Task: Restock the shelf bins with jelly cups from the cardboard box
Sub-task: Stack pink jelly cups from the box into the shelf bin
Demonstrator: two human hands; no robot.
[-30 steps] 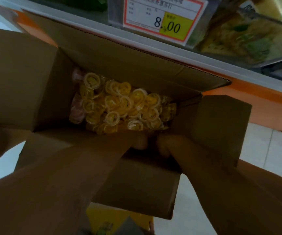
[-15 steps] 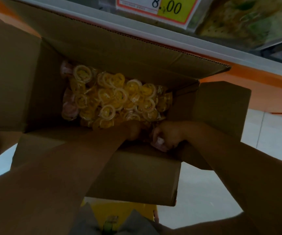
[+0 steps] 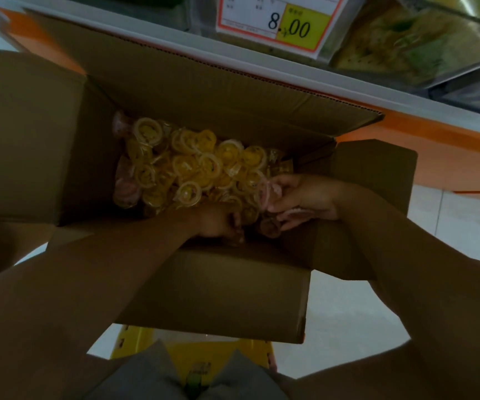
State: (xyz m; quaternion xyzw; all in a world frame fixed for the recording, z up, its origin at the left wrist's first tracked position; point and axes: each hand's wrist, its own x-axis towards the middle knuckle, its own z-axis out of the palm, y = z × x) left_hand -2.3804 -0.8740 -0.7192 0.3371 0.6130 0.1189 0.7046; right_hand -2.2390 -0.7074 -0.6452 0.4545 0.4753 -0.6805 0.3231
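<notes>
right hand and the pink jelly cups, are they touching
Touching. The head view shows the right hand gripping pink jelly cups, with fingers and thumb curled round them and no gap.

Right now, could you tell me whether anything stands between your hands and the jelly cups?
Nothing visible does. The cardboard box stands open, and both hands are inside it: the right hand holds pink jelly cups, the left hand reaches among the yellow cups at the near wall.
</notes>
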